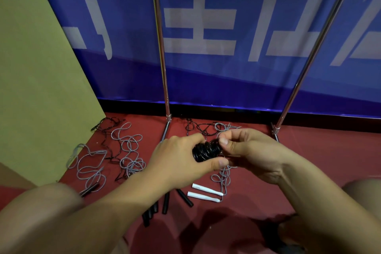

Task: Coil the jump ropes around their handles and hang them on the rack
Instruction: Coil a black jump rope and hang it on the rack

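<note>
A black jump rope (207, 150), already wound into a tight bundle of coils, was held between both hands above the red floor (247, 212), in front of the feet of the metal rack (165, 80). The left hand (181, 161) was curled round the near end of the bundle, thumb pressed beneath it, apparently so that the turns could not spring loose. The right hand (247, 150) was closed at the far end, thumb and forefinger pinching the last coil, most likely to tuck or tighten the final turn; whether a free tail remained could not be told. The handles were hidden inside the winding.

Nothing could be seen hung on the rack's two uprights, and its top bar lay out of view, so the hanging step was judged still ahead for this rope. No containers were in sight: the remaining ropes were left loose on the floor. Grey ropes (129, 150) and a thin black cord (107, 126) were sprawled in tangles to the left beside a leaning cardboard sheet (37, 68), while white handles (206, 192) and several black handles (165, 204) were lying below the hands. A blue banner (226, 27) was stretched behind the rack.
</note>
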`<state>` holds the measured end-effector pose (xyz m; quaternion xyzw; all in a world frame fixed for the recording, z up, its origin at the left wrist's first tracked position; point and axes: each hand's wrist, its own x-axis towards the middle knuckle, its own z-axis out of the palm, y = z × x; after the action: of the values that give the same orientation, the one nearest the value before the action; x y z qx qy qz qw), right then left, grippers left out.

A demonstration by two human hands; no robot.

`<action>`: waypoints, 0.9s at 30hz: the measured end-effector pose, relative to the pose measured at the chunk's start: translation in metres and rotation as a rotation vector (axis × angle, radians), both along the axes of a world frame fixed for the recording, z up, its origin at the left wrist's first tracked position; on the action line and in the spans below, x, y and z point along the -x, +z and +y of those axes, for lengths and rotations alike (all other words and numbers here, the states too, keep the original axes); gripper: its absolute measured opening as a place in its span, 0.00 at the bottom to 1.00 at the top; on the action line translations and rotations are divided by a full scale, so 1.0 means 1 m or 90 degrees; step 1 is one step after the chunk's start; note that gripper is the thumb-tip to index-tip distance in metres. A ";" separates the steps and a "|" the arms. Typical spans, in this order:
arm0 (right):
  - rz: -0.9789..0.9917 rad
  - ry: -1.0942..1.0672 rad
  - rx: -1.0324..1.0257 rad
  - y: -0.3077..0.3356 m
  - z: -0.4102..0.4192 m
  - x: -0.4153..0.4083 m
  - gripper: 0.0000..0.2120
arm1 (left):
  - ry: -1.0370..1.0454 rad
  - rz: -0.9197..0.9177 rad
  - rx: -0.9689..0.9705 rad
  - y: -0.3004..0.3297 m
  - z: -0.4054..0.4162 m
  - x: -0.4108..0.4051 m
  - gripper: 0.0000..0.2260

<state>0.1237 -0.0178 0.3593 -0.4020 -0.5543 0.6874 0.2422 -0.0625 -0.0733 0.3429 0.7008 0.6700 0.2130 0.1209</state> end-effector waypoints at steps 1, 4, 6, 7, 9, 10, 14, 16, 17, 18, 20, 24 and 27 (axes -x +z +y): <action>0.016 -0.019 -0.006 0.000 0.000 -0.001 0.09 | -0.010 -0.018 -0.001 0.000 0.002 -0.001 0.30; 0.069 -0.112 -0.054 0.003 -0.001 0.000 0.04 | -0.031 -0.071 -0.021 0.002 0.007 -0.005 0.30; 0.064 -0.185 -0.108 0.003 -0.001 0.001 0.06 | -0.032 -0.092 -0.025 0.001 0.010 -0.009 0.29; 0.050 -0.214 -0.141 0.002 0.000 0.001 0.06 | -0.032 -0.100 -0.024 0.000 0.011 -0.011 0.29; 0.027 -0.255 -0.195 0.003 0.003 0.002 0.05 | -0.033 -0.118 -0.013 0.001 0.014 -0.014 0.26; 0.024 -0.272 -0.214 0.004 0.005 0.000 0.06 | -0.035 -0.127 -0.007 0.001 0.015 -0.015 0.24; 0.032 -0.306 -0.240 0.008 0.012 -0.004 0.07 | -0.029 -0.153 -0.017 -0.001 0.023 -0.018 0.26; 0.056 -0.333 -0.231 0.012 0.015 -0.009 0.06 | -0.033 -0.166 -0.029 0.000 0.029 -0.024 0.27; 0.070 -0.346 -0.226 0.013 0.017 -0.012 0.05 | -0.034 -0.172 -0.031 0.001 0.033 -0.028 0.28; 0.080 -0.355 -0.223 0.015 0.018 -0.015 0.04 | -0.035 -0.174 -0.028 0.002 0.036 -0.030 0.28; 0.090 -0.369 -0.225 0.019 0.019 -0.021 0.04 | -0.040 -0.168 -0.019 0.006 0.043 -0.036 0.30; 0.122 -0.421 -0.216 0.026 0.026 -0.032 0.05 | -0.048 -0.172 -0.025 0.014 0.059 -0.049 0.26; 0.160 -0.449 -0.168 0.036 0.034 -0.036 0.06 | -0.065 -0.223 -0.026 0.021 0.072 -0.059 0.20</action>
<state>0.1597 0.0166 0.3954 -0.4459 -0.4316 0.5288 0.5790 -0.0031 -0.0010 0.3640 0.6885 0.5977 0.3387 0.2325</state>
